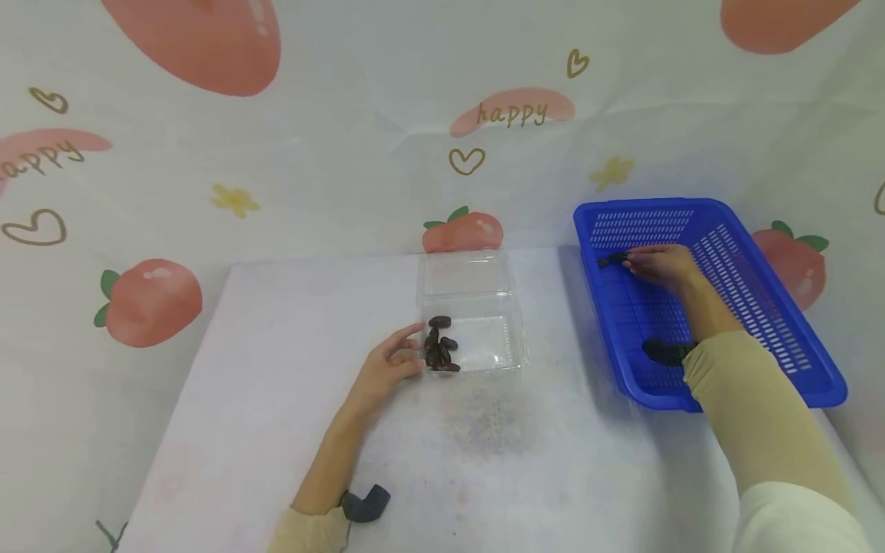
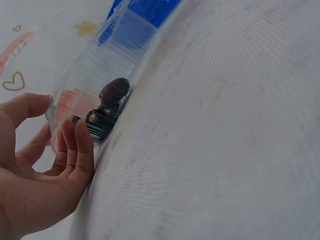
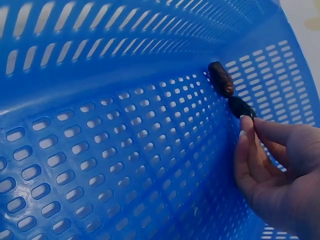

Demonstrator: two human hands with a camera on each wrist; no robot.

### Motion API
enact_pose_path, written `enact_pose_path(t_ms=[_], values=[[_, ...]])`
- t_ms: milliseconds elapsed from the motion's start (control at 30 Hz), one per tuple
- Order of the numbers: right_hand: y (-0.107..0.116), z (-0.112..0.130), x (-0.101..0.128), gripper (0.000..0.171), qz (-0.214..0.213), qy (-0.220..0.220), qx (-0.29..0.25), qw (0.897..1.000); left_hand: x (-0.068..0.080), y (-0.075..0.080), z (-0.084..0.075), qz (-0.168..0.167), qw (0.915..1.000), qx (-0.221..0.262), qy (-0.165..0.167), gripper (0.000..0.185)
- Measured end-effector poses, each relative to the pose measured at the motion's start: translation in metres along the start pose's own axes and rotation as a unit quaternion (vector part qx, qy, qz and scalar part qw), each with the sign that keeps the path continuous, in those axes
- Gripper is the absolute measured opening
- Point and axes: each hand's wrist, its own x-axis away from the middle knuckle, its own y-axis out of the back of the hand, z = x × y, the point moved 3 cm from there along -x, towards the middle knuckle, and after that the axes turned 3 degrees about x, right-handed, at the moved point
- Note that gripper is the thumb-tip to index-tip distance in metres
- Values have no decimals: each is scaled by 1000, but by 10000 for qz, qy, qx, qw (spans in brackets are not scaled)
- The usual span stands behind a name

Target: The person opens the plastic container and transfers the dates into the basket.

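1. The backdrop behind the table [image 1: 276,430] reads "happy" [image 1: 512,114].
2. Two dark, wrinkled dates [image 3: 220,78] lie in the blue basket [image 1: 760,269] at your right grip [image 1: 664,265], whose fingertips pinch the nearer one [image 3: 242,107].
3. Your left grip [image 1: 387,369], fingers relaxed, touches the clear box [image 1: 477,338]; I count about six dates [image 1: 439,349] just inside.

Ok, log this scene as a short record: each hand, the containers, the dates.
left hand: fingers rest against the side of the clear box, lid open
right hand: inside the blue basket, fingertips pinching one date
second basket date: lies just beyond the pinched one, untouched
dates in box: small pile at the left end
surface: white table
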Motion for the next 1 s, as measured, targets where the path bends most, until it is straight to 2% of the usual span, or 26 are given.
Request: enact_pose_path(t_ms=[133,300,667,867,1000], values=[[0,-2,0,32,-199,46,-150,9997,1,0,-2,14,10000,-32,15,64],[0,-3,2,37,-458,15,-63,9989,1,-1,-2,66,10000,-43,-18,64],[3,4,7,38,-257,-57,211,9994,-1,-2,-1,68,9999,-117,-43,63],[-2,27,12,35,-36,373,226,9990,-3,-3,-2,10,9999,-114,-18,64],[-8,47,23,21,70,744,223,9970,-2,-3,-2,23,9999,-130,-1,63]])
